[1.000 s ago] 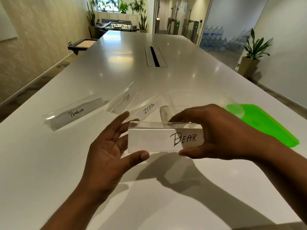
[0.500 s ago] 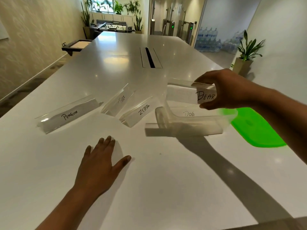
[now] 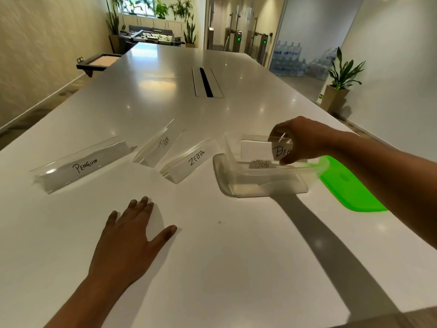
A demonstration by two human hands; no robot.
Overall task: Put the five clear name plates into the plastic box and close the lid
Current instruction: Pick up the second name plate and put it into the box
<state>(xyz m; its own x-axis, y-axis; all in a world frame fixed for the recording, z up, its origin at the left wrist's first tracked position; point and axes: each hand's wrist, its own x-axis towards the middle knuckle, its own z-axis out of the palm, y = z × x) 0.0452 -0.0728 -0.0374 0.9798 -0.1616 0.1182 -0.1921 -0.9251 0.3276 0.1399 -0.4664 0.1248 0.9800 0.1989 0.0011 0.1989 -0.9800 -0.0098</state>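
My right hand (image 3: 301, 138) grips the clear BEAR name plate (image 3: 257, 149) at its right end and holds it partly inside the clear plastic box (image 3: 264, 185). A DOG plate (image 3: 261, 165) lies in the box beneath it. On the white table to the left lie three more clear plates: PENGUIN (image 3: 82, 164), TIGER (image 3: 158, 144) and ZEBRA (image 3: 189, 162). The green lid (image 3: 350, 188) lies flat just right of the box, partly behind my right forearm. Spread flat on the table nearer me, my left hand (image 3: 130, 235) holds nothing.
The long white table (image 3: 212, 268) has a cable slot (image 3: 205, 82) in its middle farther back. A dark tray (image 3: 99, 62) juts out at the far left edge. A potted plant (image 3: 338, 91) stands on the floor to the right.
My left hand let go of the BEAR plate and dropped flat onto the table. My right hand carried the plate away to the right and lowered it into the box.
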